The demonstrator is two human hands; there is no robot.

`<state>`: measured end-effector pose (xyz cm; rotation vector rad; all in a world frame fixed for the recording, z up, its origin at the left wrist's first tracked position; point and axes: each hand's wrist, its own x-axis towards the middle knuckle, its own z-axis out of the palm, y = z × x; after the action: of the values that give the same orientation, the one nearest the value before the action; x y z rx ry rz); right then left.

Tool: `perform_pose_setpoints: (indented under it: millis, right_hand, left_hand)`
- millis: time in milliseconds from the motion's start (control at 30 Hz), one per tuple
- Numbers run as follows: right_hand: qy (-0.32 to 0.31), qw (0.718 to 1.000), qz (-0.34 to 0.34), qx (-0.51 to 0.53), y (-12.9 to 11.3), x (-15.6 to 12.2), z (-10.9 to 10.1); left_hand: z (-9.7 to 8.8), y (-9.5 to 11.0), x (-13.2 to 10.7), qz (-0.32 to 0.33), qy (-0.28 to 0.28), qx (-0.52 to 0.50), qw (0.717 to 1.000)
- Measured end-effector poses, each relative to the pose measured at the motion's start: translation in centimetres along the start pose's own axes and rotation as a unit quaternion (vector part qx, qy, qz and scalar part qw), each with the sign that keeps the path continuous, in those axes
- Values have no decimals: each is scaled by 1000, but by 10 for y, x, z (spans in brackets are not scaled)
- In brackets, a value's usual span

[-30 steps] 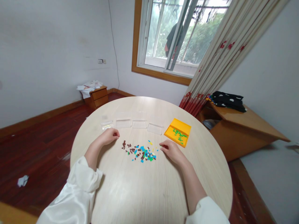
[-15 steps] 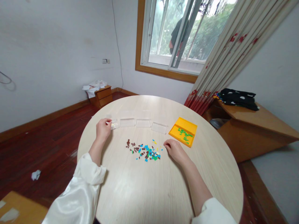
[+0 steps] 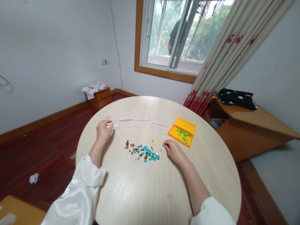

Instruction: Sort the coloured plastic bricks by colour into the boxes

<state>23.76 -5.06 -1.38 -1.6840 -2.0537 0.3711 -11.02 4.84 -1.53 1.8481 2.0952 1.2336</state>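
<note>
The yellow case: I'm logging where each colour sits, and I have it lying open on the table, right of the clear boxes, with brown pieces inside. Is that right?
One thing is off: the pieces inside the yellow case are green, not brown, as the head view shows. It does lie open on the table, right of the clear boxes.

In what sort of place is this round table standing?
Probably a room in a home: a patterned curtain hangs beside the window, and a small drawer cabinet with papers on top stands on the dark red floor.
</note>
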Motion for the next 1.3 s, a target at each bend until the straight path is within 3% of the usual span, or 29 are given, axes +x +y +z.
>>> perform_pose_setpoints:
  millis: [200, 300, 433, 633, 867, 1133, 1233, 1300]
  right_hand:
    - [51, 994, 28, 92, 5, 2, 0]
    - [158, 975, 64, 143, 16, 5, -4]
    - [323, 926, 102, 170, 35, 10, -13]
    - [413, 886, 125, 168, 58, 12, -15]
    - [437, 881, 132, 126, 69, 12, -7]
    - [434, 895, 78, 71, 64, 14, -3]
    - [405, 910, 52, 67, 49, 13, -7]
    - [338, 937, 20, 85, 31, 9, -10]
  left_hand:
    - [3, 14, -7, 32, -2, -33, 999]
    - [6, 26, -14, 50, -18, -47, 998]
    - [11, 46, -28, 83, -75, -72, 991]
    - [19, 63, -47, 145, -164, -123, 968]
    - [21, 65, -53, 160, -206, -144, 955]
    - [26, 64, -56, 158, -238, -158, 945]
    - [26, 64, -56, 166, -245, -156, 942]
    - [25, 65, -56, 177, -248, -156, 939]
